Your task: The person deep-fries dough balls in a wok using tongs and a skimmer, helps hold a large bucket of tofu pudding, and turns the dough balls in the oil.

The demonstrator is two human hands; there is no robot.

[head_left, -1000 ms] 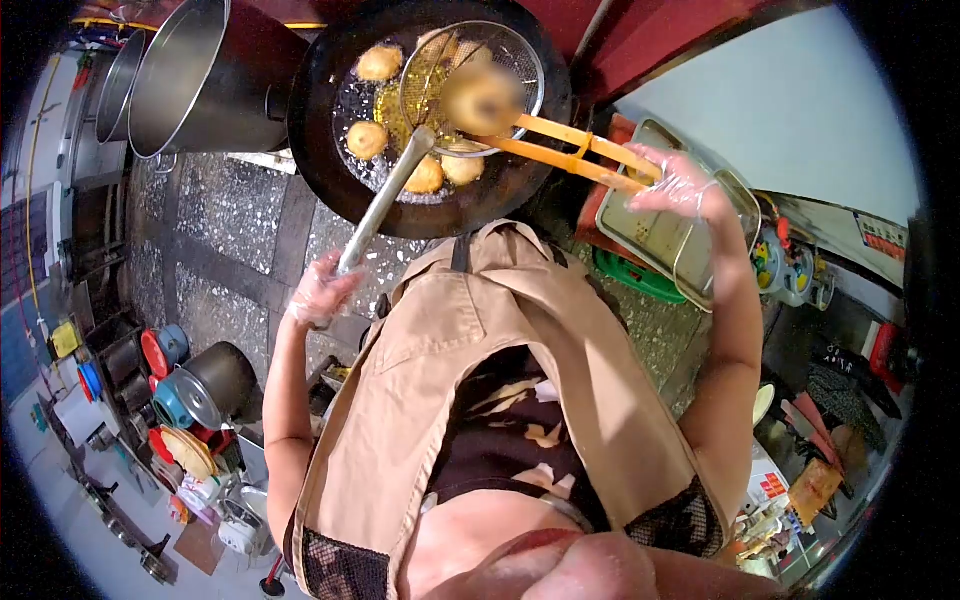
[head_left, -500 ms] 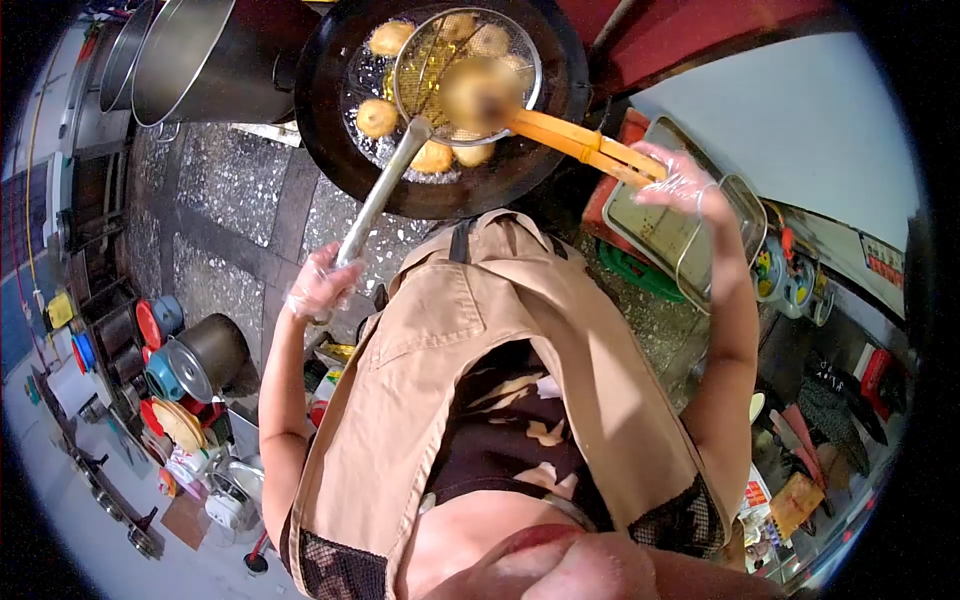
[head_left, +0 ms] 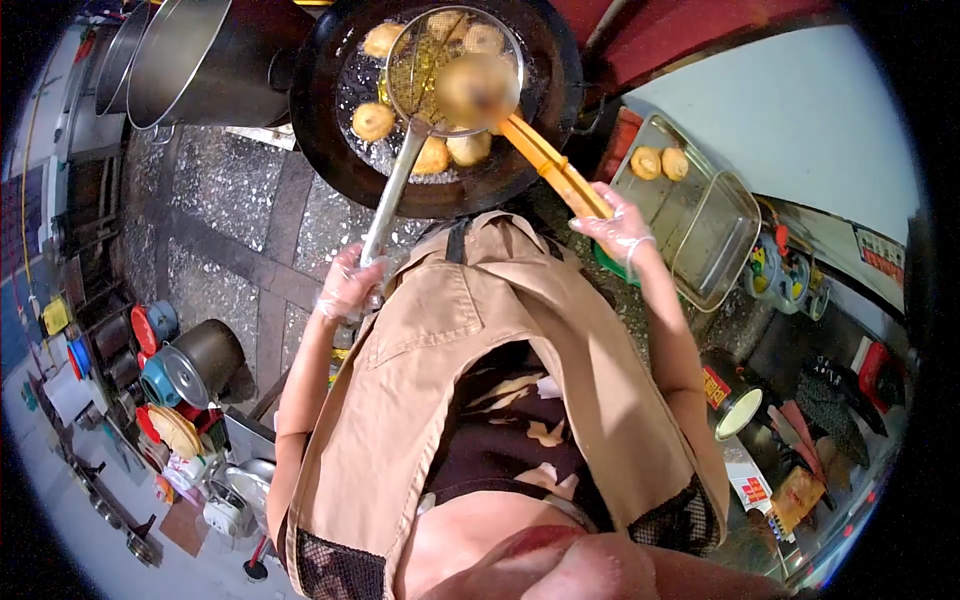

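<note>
My left hand [head_left: 352, 282], in a clear plastic glove, is closed around the metal handle of a wire mesh strainer [head_left: 412, 75] held over the wok. In my right hand [head_left: 622, 230], gloved too, are orange-yellow tongs [head_left: 550, 165]. Their tips reach the strainer's rim and touch or nearly touch a blurred golden-brown fried piece [head_left: 470, 85] at the strainer's mesh; whether the tips grip it I cannot tell. Round fried dough pieces [head_left: 373, 122] float in bubbling oil in the dark wok [head_left: 325, 165], some seen through the mesh.
On my right, a metal tray [head_left: 690, 225] holds two fried pieces [head_left: 660, 163] at its far end. Large metal pots [head_left: 185, 60] stand left of the wok. A lidded pot [head_left: 205, 360] and other kitchenware sit lower left. A yellow-rimmed container [head_left: 738, 413] is at lower right.
My right hand has moved left and down toward my body, and the tongs now slope more steeply. Two fried pieces on the tray have come into view. The strainer has shifted slightly left in view.
</note>
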